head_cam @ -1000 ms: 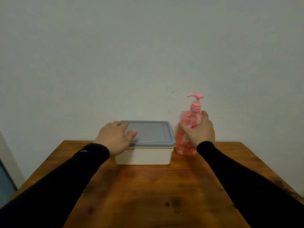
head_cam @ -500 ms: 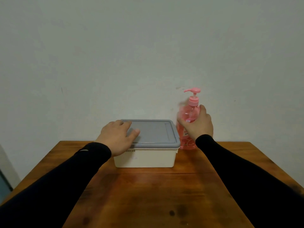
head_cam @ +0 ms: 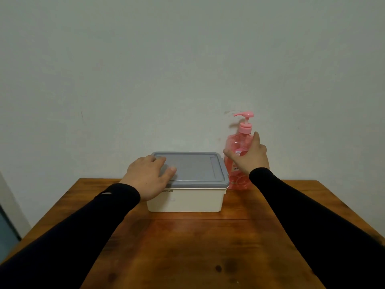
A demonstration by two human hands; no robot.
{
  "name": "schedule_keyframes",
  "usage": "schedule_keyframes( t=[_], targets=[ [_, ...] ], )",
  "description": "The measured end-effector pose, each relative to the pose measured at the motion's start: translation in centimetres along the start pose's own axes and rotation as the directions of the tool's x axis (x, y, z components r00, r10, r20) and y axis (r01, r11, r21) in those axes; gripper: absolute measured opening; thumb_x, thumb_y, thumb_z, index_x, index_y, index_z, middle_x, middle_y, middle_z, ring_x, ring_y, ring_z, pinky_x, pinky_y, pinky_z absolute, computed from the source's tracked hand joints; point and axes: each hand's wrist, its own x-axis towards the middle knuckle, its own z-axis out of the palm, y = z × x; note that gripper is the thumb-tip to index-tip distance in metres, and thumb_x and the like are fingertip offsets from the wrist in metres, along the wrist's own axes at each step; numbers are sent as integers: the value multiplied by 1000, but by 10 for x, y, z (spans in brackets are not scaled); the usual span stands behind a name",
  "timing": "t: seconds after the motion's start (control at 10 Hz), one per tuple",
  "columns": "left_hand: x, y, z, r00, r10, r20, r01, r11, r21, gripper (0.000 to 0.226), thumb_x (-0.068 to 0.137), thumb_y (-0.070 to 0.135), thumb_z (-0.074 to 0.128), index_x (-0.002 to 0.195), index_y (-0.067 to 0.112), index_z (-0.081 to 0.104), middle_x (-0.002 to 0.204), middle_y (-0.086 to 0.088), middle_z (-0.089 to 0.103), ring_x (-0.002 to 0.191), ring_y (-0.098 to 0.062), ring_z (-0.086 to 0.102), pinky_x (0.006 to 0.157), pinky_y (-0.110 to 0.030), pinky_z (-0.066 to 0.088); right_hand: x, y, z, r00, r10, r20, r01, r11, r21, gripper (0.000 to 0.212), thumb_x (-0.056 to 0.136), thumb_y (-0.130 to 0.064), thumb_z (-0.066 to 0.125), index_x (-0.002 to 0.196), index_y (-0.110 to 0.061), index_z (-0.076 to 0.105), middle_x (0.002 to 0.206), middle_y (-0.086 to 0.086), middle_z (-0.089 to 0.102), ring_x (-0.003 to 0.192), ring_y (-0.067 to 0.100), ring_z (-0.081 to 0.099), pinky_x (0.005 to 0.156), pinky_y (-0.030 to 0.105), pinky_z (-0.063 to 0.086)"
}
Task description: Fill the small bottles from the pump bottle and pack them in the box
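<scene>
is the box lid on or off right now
On. The grey lid sits flat over the white box, its rim flush all round, with the left hand resting on its near left corner.

1. One view only, from a camera worn on the person's head; no second view shares the scene.
2. It faces forward and slightly down across the wooden table (head_cam: 208,247) toward the pale wall (head_cam: 187,69).
3. Both sleeves run in from the bottom corners; the table's near part fills the lower frame, the wall the upper half.
</scene>
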Motion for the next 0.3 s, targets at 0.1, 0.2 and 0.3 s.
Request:
schedule_keyframes(
  t=[0.1,0.2,0.3],
  targets=[
    [-4,2,-7,1000,-2,-4,2,1000,-10,66,95,60,22,146,20,31,146,-9,39,132,-25,34,106,-38,27,-3,-1,-9,999,-19,26,20,998,-55,109,71,-66,67,151,-23,7,147,19,28,129,35,41,99,46,42],
    [-12,6,-17,1000,-17,-6,17,1000,-21,65,95,59,23,146,19,31,145,-9,40,131,-25,35,107,-37,27,-14,-7,-26,998,-36,45,40,997,-71,107,72,-68,65,151,-24,9,151,16,23,131,34,39,100,44,40],
    [-19,10,-24,999,-16,-28,16,1000,-9,65,95,58,22,146,19,31,145,-8,41,130,-25,36,106,-37,28,-27,-13,-41,997,-59,42,63,994,-88,104,73,-70,62,151,-22,12,153,14,21,134,33,36,101,43,39]
  ],
)
